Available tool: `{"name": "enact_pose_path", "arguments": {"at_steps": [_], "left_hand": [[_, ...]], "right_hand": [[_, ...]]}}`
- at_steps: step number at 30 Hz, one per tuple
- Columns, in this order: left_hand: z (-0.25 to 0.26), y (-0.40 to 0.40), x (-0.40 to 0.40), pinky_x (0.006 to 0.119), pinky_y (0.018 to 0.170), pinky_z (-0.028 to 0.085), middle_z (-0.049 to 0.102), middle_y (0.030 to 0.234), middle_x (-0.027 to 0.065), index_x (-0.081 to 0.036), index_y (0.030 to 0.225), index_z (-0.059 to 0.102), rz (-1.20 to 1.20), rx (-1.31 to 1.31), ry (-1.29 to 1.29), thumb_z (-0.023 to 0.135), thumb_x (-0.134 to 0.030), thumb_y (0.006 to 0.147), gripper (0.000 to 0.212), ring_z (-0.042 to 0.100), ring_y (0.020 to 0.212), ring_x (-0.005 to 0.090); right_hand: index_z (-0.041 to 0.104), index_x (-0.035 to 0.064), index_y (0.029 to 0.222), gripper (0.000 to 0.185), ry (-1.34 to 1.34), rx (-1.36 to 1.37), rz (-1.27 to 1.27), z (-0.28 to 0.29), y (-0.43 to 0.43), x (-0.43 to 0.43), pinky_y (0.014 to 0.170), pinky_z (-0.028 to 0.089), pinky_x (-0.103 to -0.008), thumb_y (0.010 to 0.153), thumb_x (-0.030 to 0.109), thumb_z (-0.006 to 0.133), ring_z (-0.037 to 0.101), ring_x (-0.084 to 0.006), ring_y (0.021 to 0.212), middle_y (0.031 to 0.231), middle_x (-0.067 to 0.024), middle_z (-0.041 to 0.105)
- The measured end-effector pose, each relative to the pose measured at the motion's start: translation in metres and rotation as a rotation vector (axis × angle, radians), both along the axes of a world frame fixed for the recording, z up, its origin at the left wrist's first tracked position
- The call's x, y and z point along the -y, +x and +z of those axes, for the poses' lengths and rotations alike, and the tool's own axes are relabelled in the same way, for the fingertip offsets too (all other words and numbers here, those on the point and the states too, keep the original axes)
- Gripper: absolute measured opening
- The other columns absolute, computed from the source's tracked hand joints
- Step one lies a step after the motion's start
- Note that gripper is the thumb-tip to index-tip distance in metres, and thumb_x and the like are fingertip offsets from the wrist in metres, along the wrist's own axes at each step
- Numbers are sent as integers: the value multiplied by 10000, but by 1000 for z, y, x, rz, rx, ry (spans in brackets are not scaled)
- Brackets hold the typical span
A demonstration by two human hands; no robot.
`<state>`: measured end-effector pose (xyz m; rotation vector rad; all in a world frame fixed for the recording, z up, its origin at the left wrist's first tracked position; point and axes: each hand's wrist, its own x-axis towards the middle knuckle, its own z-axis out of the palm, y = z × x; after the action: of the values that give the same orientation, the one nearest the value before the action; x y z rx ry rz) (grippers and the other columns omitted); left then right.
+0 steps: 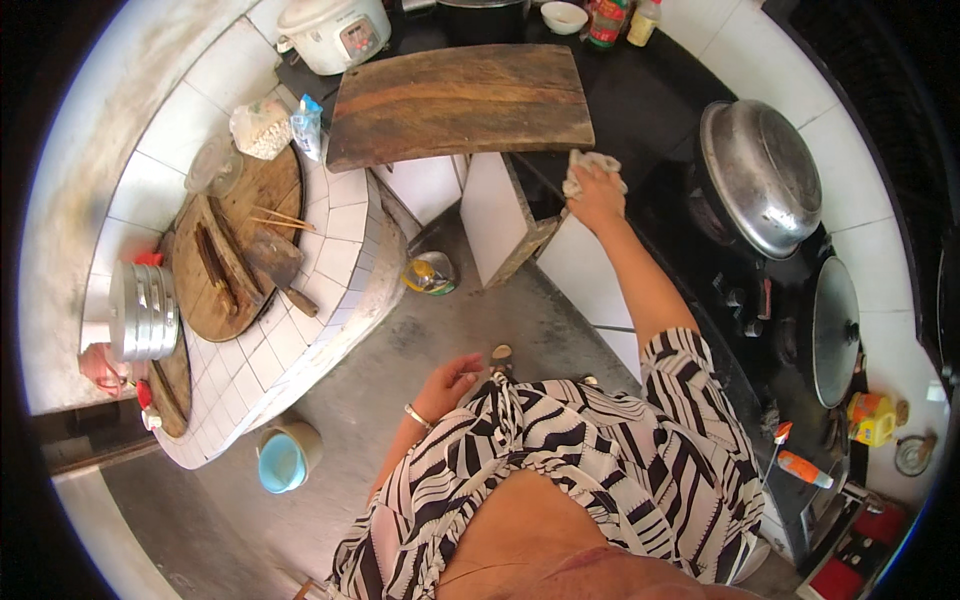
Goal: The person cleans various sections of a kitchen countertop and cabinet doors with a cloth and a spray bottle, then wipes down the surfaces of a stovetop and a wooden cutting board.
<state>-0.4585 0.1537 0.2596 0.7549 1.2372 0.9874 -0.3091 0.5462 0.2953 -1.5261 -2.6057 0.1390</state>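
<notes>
My right hand is stretched forward with a crumpled pale cloth under its fingers. It presses the cloth against the black countertop, close to the near right corner of a thick wooden board. That board lies across the counter, its front edge over the gap beside an open white cabinet door. My left hand hangs in front of my waist, a bracelet on its wrist. Its fingers are loosely bent and hold nothing.
An upturned metal basin and a lidded pan sit on the right. On the left, the tiled ledge holds a round chopping board, a cleaver and stacked steamers. A jar and a bucket stand on the floor.
</notes>
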Motion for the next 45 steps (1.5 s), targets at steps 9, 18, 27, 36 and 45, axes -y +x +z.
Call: {"name": "enact_pose_path", "arguments": {"at_steps": [9,18,27,36,45], "left_hand": [[-8,-32,-35,294,845,461,555,1199,93,-78,1315,427,-130,17,-7,505,-198,926,414,550,1054,178],[6,55,-125,260,803,445,572,1175,77,-80,1315,431,-471,-164,120,545,-217,910,443,562,1018,162],[38,274,-189,287,863,444,510,1251,141,-52,1341,380,-882,-89,40,457,-72,918,430,540,1076,195],[33,528,-229,274,928,415,501,1245,134,-25,1335,370,-1307,-60,237,475,-41,904,443,528,1077,167],[17,566,-272,284,941,413,531,1208,140,4,1302,408,-1561,-87,140,490,-49,902,411,526,1087,171]], "right_hand": [[620,209,1077,478,-439,-508,362,-37,-88,84,847,467,-379,602,212,671,560,-314,978,1052,-122,609],[600,137,1143,531,-560,-766,-170,-43,215,184,829,484,-349,665,352,684,628,-269,912,1010,-148,647],[596,95,1144,496,-338,-1048,-1031,-78,476,319,787,501,-310,693,276,695,640,-199,863,954,-132,667],[610,73,1126,483,-128,-1221,-1616,-111,673,422,772,505,-299,678,231,697,638,-182,843,939,-135,671],[602,87,1162,460,635,-1360,-1935,-121,701,477,718,484,-270,711,158,655,609,-131,788,906,-84,661]]}}
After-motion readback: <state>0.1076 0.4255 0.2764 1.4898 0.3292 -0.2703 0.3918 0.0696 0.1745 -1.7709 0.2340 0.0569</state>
